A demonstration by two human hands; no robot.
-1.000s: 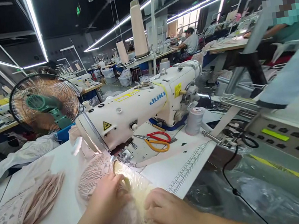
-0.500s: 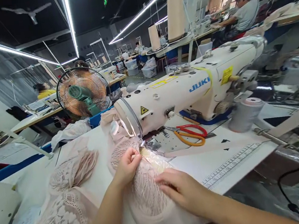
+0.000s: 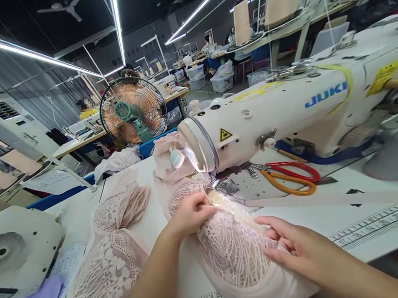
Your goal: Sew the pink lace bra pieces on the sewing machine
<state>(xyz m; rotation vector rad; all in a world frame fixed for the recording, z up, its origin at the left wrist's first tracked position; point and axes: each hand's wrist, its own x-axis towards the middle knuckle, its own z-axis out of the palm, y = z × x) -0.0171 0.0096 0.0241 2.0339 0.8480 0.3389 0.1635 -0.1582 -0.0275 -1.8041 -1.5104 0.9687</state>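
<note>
lace garment (image 3: 237, 254) on white table (image 3: 154, 217), far end under machine (image 3: 282, 111) | left hand (image 3: 191, 212) pinching edge by machine | right hand (image 3: 288, 242) curled, gripping right edge | table: ruler marks (image 3: 385, 224), scissors (image 3: 296, 194), second lace piece (image 3: 104, 278) | room: fan (image 3: 130, 110), tube lights (image 3: 117, 27), workstations (image 3: 165, 85) behind
</note>
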